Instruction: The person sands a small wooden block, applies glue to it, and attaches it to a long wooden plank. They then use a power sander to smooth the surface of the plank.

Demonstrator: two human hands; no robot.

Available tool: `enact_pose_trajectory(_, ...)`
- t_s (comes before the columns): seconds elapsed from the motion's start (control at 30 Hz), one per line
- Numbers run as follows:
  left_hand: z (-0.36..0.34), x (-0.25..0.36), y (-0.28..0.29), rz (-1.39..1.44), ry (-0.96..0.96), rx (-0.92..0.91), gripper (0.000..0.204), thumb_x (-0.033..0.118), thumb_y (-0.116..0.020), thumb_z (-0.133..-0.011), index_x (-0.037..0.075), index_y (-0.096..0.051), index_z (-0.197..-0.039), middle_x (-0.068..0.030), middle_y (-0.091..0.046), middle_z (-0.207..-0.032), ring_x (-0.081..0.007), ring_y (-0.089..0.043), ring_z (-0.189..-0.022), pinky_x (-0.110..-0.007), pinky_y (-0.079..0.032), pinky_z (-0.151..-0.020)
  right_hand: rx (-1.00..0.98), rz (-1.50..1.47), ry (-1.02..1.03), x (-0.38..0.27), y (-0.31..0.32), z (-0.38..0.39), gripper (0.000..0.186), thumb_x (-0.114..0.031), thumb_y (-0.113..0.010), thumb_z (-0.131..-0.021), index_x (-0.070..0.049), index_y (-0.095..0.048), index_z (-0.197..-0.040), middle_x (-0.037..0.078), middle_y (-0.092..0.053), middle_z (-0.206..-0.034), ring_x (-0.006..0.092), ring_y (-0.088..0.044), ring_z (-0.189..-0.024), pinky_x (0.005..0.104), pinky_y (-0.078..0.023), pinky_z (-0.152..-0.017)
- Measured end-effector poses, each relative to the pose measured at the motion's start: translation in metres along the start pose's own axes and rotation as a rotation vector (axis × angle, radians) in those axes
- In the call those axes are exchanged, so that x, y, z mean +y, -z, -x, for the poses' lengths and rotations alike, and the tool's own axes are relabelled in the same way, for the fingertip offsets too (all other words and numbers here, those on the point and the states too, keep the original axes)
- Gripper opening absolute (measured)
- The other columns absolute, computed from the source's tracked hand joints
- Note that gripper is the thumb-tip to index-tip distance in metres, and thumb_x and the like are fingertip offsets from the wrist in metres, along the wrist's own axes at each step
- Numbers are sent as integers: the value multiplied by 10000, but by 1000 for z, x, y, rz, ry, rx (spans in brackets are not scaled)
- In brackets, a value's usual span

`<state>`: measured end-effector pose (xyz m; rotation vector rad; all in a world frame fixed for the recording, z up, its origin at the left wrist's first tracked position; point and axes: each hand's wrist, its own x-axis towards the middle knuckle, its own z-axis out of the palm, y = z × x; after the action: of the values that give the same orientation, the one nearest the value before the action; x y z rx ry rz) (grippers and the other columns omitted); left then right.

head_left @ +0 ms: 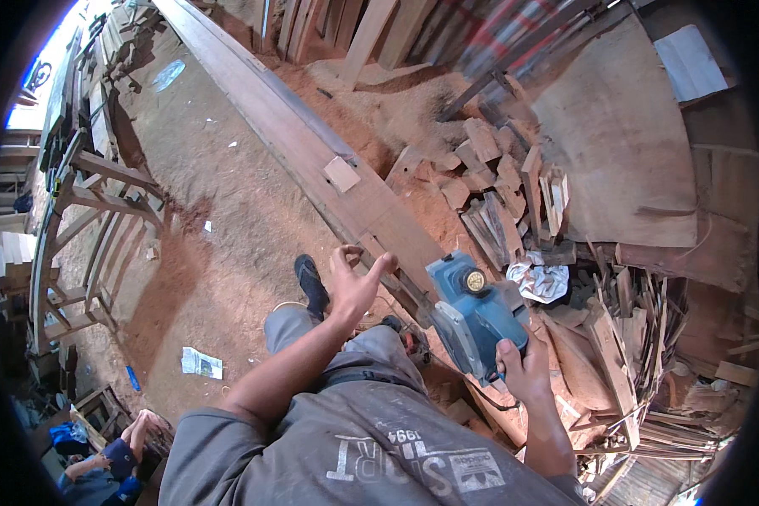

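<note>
A blue electric hand planer [481, 316] sits over the near end of a long wooden board [287, 126]. My right hand [524, 369] is wrapped round the planer's rear handle, thumb on top. My left hand [358, 282] is beside the board's left edge, just left of the planer, with thumb and fingers apart and nothing in it. Whether its fingertips touch the edge I cannot tell. A small square wood piece [341, 174] lies on the board farther along. The underside of the planer is hidden.
Right of the board are stacked wood offcuts [489, 169], a crumpled white sheet [538, 278] and a heap of thin scraps [632, 337]. A wooden frame [101, 198] stands at left on the dusty floor [228, 185]. Another person [114, 460] is at the lower left.
</note>
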<state>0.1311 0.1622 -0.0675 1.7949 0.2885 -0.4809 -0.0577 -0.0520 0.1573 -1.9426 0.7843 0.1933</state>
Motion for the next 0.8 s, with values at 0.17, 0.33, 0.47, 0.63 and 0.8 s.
enact_pose_trajectory(0.17, -10, 22, -6, 23, 63, 73, 636, 505, -928, -834, -15, -640, -1060, -167, -525, -1186, -299, -628, -1105, -431, -530, -983, -83, 126, -12, 20, -1, 3, 609, -451, -724, -1027, 82, -633, -1306, 160, -726, -880, 260, -709, -786, 388, -567, -741)
enact_pose_trajectory(0.33, -36, 29, 19, 199, 108, 207, 498, 470, -850, -957, 6, -674, -1002, -99, -717, -970, -176, -658, -879, -347, -545, -819, -217, 280, 8, 0, -18, -22, 642, -512, -757, -973, 7, -670, -1340, 294, -743, -1116, 466, -724, -1063, 508, -564, -938)
enact_pose_trajectory(0.47, -27, 25, 42, 220, -251, 155, 252, 259, -768, -1050, 13, -721, -1023, -54, -724, -998, -141, -665, -887, -319, -534, -824, -291, 357, 113, -30, -35, -50, 637, -539, -736, -989, 8, -661, -1306, 300, -738, -1097, 467, -727, -1044, 511, -568, -909)
enact_pose_trajectory(0.63, -4, 45, 55, 181, -530, 47, 152, 144, -770, -1027, -5, -743, -1021, -90, -746, -1040, -156, -681, -945, -309, -525, -856, -324, 294, 115, -51, -53, -78, 674, -580, -704, -1002, 32, -649, -1277, 306, -740, -1050, 479, -736, -1014, 522, -568, -870)
enact_pose_trajectory(0.8, -21, 27, 72, 319, -408, 118, 142, 137, -761, -1042, 0, -734, -1066, -55, -726, -1009, -131, -671, -947, -302, -521, -859, -284, 265, 275, -72, -80, -107, 532, -484, -714, -1035, 25, -662, -1181, 229, -724, -922, 360, -750, -887, 455, -569, -796)
